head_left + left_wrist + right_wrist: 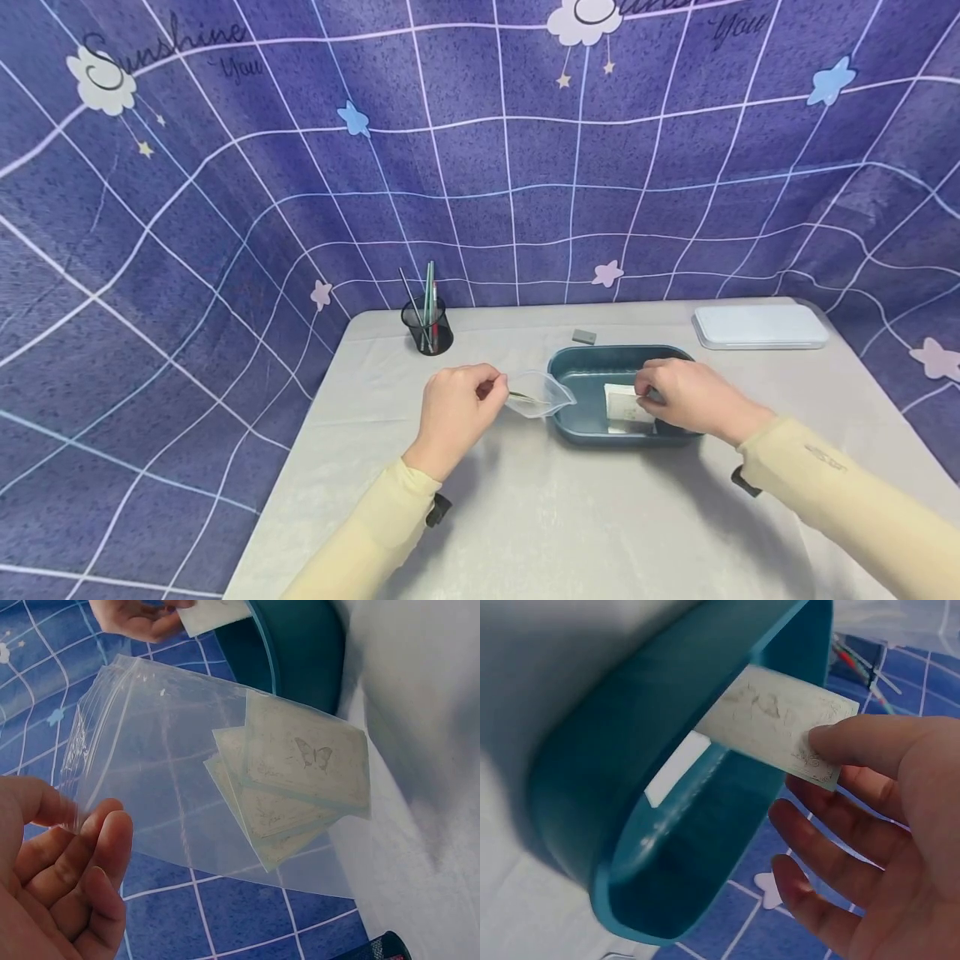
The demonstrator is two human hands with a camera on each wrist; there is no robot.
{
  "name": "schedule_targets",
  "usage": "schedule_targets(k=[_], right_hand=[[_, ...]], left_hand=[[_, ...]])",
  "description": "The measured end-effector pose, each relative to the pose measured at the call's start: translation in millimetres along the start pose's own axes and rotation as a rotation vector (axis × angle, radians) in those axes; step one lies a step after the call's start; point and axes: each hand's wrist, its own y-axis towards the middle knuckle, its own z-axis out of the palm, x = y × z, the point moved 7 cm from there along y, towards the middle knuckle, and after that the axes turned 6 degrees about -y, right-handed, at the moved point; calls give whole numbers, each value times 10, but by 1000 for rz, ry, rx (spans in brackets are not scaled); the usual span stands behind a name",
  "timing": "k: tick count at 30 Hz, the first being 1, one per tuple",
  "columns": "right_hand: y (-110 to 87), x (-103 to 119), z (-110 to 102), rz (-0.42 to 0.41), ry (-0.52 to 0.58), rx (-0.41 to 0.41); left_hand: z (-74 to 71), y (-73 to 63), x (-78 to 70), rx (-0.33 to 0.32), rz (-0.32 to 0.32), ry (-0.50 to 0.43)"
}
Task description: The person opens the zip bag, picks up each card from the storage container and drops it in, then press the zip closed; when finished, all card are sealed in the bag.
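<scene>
My left hand (461, 408) pinches the zip edge of a clear zip bag (172, 765) between thumb and forefinger. Several cream printed cards (307, 757), the top one with a butterfly, lie fanned inside the bag. Over the teal bin (585, 437), my right hand (693, 396) pinches one corner of a pale printed card (776, 724), thumb on its face. Below that card another white piece (676, 769) shows inside the bin. The bag's far end reaches the bin's left rim in the head view.
A black mesh pen cup (435, 337) holding pens stands at the back left. Behind the bin lies a small grey block (583, 337). A flat white case (759, 325) sits at the back right. A patterned blue curtain (465, 150) rises behind the white-covered table (525, 533).
</scene>
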Motion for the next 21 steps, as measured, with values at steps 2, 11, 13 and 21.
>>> schedule_targets(k=[2,11,13,21], right_hand=[[7,55,-51,-14,0,-21],[81,323,-474,-57,-1,-255],[86,396,-572,-70,1,-304],[97,622,-845,-129,10,-461]], left_hand=[[-1,-1,-3,0,1,3],[-7,5,-17,-7,11,9],[-2,5,-14,-6,10,10],[-18,11,-58,-12,13,15]])
